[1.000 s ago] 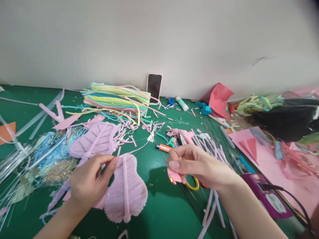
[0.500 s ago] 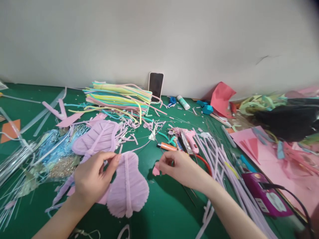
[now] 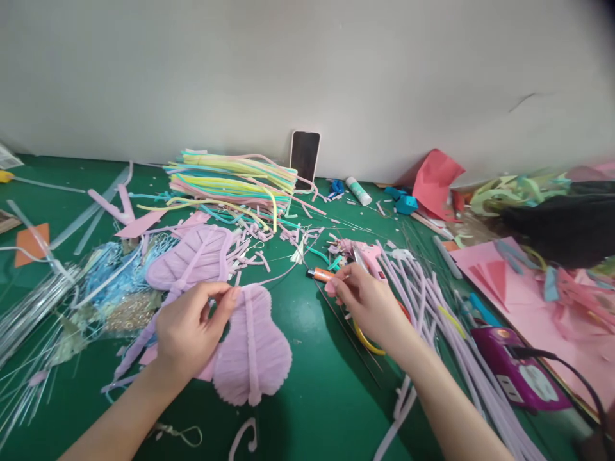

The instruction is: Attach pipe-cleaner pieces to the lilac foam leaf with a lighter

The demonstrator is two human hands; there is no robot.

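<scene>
My left hand pinches the top edge of a lilac pipe-cleaner wing, ribbed and with a fuzzy stem down its middle. A second lilac wing lies just behind that hand. The fingers of my right hand are closed around a small pink scrap, partly hidden. Right at those fingertips lies an orange lighter. A pink glue gun and cutting tools lie beyond this hand, partly covered by it.
A bundle of coloured pipe cleaners lies at the back near a leaning phone. Lilac pipe cleaners stretch along the right, beside a purple device with a black cable. Blue tassels and clear sticks crowd the left.
My right hand has moved up and away from me with the pink scrap, to the lighter. My left hand keeps its pinch on the wing. The view has shifted slightly.
</scene>
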